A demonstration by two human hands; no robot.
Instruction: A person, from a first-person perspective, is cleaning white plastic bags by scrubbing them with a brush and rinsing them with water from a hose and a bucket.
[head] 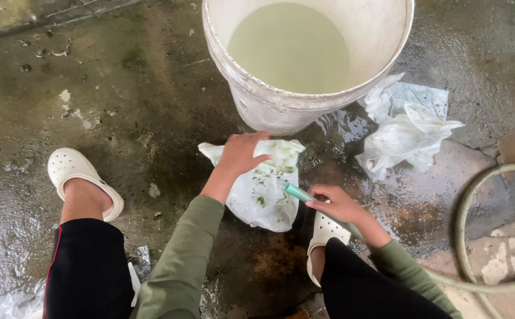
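Crouched on a wet concrete floor (121,106), slick and blotched with green and brown growth. Left hand (241,155) spread flat, fingers loosely open, pressing down on a bag (263,192) without gripping it. Right hand (339,204) closed around a hose (476,195), pinching it just behind its green tip (297,191), aimed at the bag's right edge.

Bag lying on the floor just in front of a bucket (269,109), between the two shoes (77,174), partly under the left palm. Thin, crinkled, translucent white plastic, smeared with green specks. Probably wet and slippery, though hard to confirm from above.

Risks, as judged from here:
- Could slide out from under a flat palm, since nothing actually grips the film.
- Could tear where the film is stretched against rough concrete.
- Could spray back onto sleeves and trousers if water strikes the bag at close range.
- Footing doubtful on an algae-slick floor in smooth moulded shoes.
- Hose looping behind the right leg, an easy snag when standing.

Bucket white, round, scuffed and stained on its outer wall, holding cloudy pale-green water. More bags (405,127) crumpled to its right, same thin white plastic, lying in a puddle. Hose pale green, smooth, rubbery, curved in a wide arc.
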